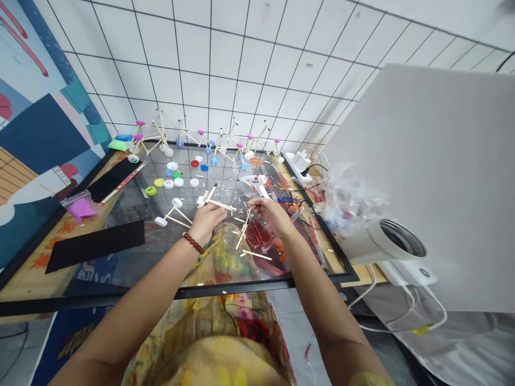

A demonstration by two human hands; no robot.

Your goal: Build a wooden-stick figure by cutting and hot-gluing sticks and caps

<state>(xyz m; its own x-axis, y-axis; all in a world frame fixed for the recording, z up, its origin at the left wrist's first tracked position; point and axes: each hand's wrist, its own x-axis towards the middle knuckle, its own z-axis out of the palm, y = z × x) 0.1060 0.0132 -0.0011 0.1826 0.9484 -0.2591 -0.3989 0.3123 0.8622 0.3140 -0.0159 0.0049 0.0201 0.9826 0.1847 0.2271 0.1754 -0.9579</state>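
My left hand [206, 221] is closed round a small frame of thin wooden sticks [222, 205], which has a dark-tipped stick rising from it and a white bottle cap at its left side. To its right, my right hand [270, 214] has thumb and fingers pinched together; what is between them is too small to tell. Loose wooden sticks [243, 230] reach up to just below those fingertips. Left of my left hand stands a stick piece with white cap wheels [161, 221]. A glue gun [257, 181] lies beyond my right hand, and red-handled scissors [256, 235] lie below it.
Several stick frames with pink blobs [240, 145] line the back of the glass-topped table [132, 206]. Coloured bottle caps [195, 163] lie scattered before them. Black strips [96, 245] are at left; a power strip [298, 167], plastic bags [350, 195] and a white cylinder [374, 242] are at right.
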